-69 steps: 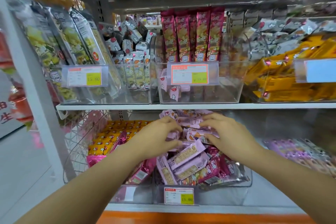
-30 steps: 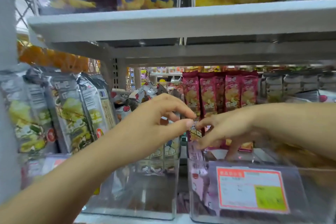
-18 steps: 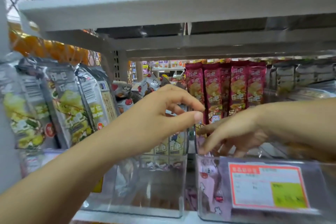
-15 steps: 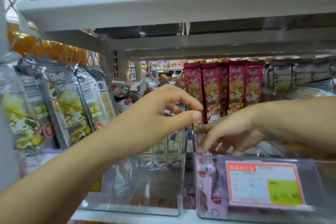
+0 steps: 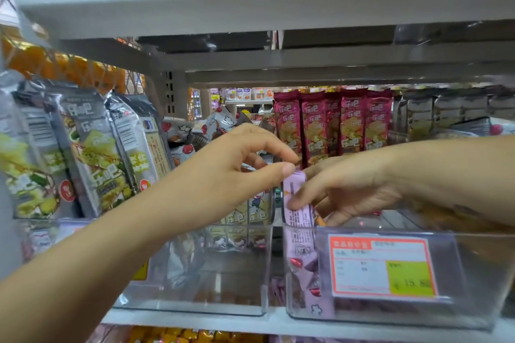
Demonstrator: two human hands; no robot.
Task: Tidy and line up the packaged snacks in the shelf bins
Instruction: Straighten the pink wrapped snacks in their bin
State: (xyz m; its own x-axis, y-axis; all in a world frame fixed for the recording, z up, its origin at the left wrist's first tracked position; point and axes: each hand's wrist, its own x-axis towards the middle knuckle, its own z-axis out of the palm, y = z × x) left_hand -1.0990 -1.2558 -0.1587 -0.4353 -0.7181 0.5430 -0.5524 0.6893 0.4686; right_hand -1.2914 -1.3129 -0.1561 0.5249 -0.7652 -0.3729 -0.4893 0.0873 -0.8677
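One camera on head, looks straight ahead into shelf [image 5: 172, 321], very close, just above clear bins [image 5: 237, 281]

乐吧 on red packets [image 5: 331, 122], grey-green bags [image 5: 92, 147]; price tag [image 5: 381, 267] 15.8

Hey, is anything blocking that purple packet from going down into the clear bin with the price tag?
Nothing visible does. The purple packet is upright at the bin's left front corner, held by the right hand, with the left hand's thumb at its top. The red packets stand further back.
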